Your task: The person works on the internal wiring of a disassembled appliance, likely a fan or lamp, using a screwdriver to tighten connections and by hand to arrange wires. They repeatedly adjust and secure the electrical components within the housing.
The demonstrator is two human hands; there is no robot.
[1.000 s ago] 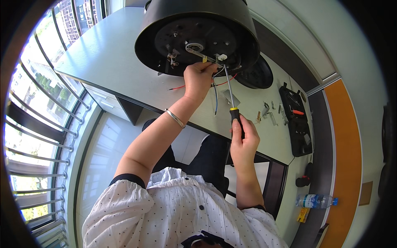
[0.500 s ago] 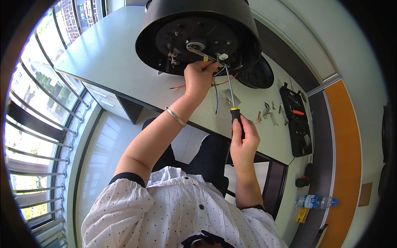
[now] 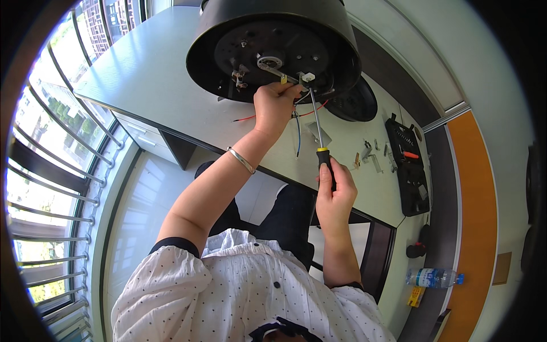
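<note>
A large black round appliance body (image 3: 202,51) lies on its side on the table, its open underside toward me with metal fittings and wires inside. My right hand (image 3: 337,188) is wrapped round the black and yellow handle of a screwdriver (image 3: 317,117). The screwdriver's tip reaches a small fitting near the lower rim inside the body. Beside that tip, the fingers of my left hand (image 3: 272,111) are pinched together at the same fitting; what they hold is hidden. A red wire (image 3: 245,119) and a blue wire (image 3: 298,139) hang near my left hand.
A round black cover (image 3: 353,105) lies behind the screwdriver on the table (image 3: 148,74). Small metal parts (image 3: 370,154) are scattered to the right, beside an open black tool case (image 3: 411,176). Farther right lies a water bottle (image 3: 433,278). A barred window is at the left.
Almost nothing differs. Both hands and the screwdriver stay at the same fitting, with only a very slight shift of the right hand.
</note>
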